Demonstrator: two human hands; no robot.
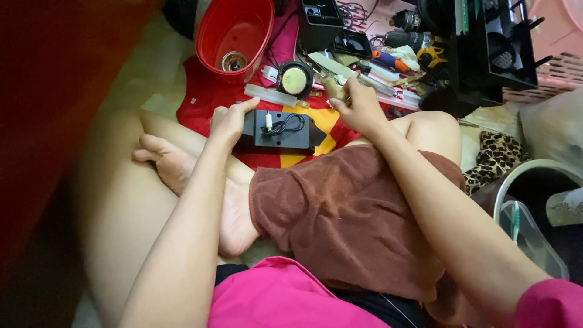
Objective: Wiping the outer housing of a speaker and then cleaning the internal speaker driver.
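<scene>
I sit cross-legged on the floor. My left hand (229, 123) grips the left end of a flat black box (280, 133) that lies on a red and yellow cloth (206, 91); thin black wires and a small white part sit on top of the box. My right hand (358, 106) is closed on a slim tool (333, 85) whose tip points toward a round speaker (294, 79) just beyond the box. A clear plastic strip (270, 95) lies between the speaker and the box.
A red plastic bucket (235, 33) stands at the back. Several tools and screwdrivers (392, 61) lie behind my right hand, beside a black case (492, 48). A clear container (534, 237) and a leopard-print cloth (495, 155) are at the right.
</scene>
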